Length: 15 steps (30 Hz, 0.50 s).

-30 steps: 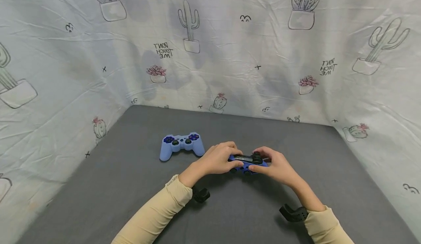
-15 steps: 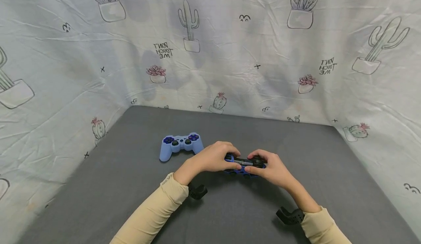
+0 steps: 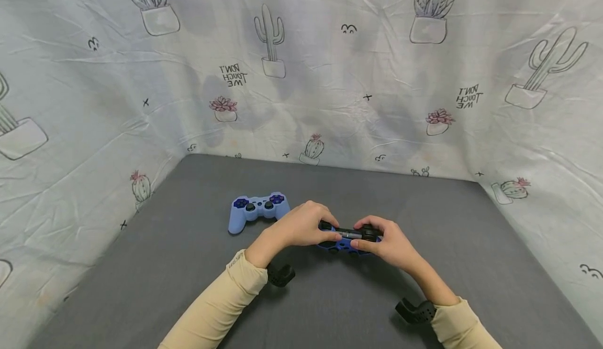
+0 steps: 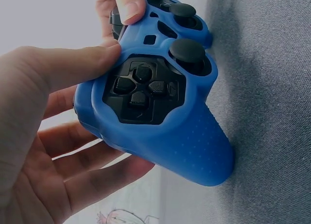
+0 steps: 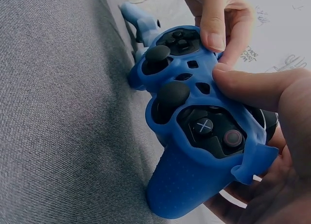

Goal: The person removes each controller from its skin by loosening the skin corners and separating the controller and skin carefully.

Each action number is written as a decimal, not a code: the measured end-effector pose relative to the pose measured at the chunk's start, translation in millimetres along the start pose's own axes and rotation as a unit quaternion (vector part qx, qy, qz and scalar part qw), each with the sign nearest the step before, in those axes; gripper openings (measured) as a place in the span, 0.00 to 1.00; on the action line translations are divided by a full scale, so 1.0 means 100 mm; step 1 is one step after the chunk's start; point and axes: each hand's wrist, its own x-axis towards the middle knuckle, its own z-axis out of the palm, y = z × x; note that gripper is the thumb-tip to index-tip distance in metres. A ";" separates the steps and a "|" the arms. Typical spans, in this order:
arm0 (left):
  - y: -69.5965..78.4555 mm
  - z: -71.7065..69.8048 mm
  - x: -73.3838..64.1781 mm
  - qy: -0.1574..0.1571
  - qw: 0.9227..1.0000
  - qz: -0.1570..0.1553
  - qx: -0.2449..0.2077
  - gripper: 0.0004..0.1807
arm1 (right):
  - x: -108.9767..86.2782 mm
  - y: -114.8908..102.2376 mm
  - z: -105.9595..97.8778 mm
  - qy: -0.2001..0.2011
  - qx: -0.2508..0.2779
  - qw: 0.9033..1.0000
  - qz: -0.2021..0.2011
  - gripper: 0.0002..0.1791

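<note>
A black game controller in a blue silicone cover [image 3: 345,245] is held between both hands over the grey surface, its shoulder edge turned up. My left hand [image 3: 303,225] grips one end, thumb on the front face above the direction pad [image 4: 140,87], fingers behind. At the other end my right hand [image 3: 390,243] holds on with its thumb near the middle and its fingers behind. In the right wrist view a flap of the cover [image 5: 260,161] stands away from the shoulder, near the round button [image 5: 232,138]. The grip ends point down, close to the cloth.
A light blue controller [image 3: 256,207] lies behind and left of the left hand, partly covered by it in the head view. Grey cloth [image 3: 188,265] covers the table. White cactus-print curtains [image 3: 311,77] enclose the back and sides.
Both hands have shifted slightly left with the controller. Its shoulder edge now shows as a narrower band from above. The light blue controller has stayed in place.
</note>
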 end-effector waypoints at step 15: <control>0.00 0.03 0.02 0.012 1.000 0.021 0.009 0.15 | -0.01 0.00 -0.01 0.001 0.006 1.000 -0.009 0.17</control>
